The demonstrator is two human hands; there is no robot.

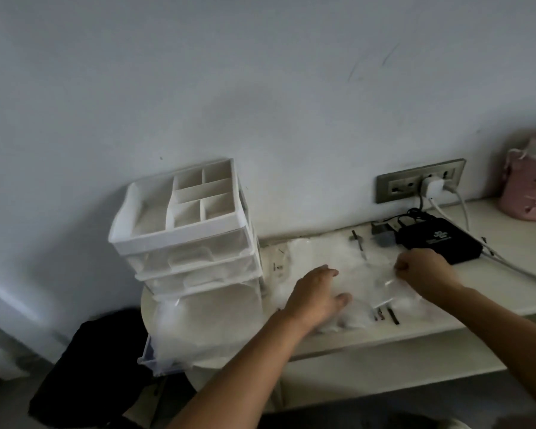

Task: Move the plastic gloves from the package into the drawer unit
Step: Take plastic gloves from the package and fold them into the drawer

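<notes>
A white plastic drawer unit (186, 239) with a divided top tray stands at the left end of the desk. Its bottom drawer (167, 345) is pulled out toward me and holds crumpled clear plastic gloves. A clear plastic package (362, 274) with more gloves lies flat on the desk to the right of the unit. My left hand (317, 297) rests on the package with its fingers spread and slightly bent. My right hand (421, 270) pinches the package's plastic with curled fingers near its right side.
A black box (440, 243) with cables sits at the back right under a wall socket (420, 184) with a white charger. A pink bag (529, 184) stands at the far right. Small dark clips (387, 315) lie near the front edge. A dark cloth (90, 366) hangs below left.
</notes>
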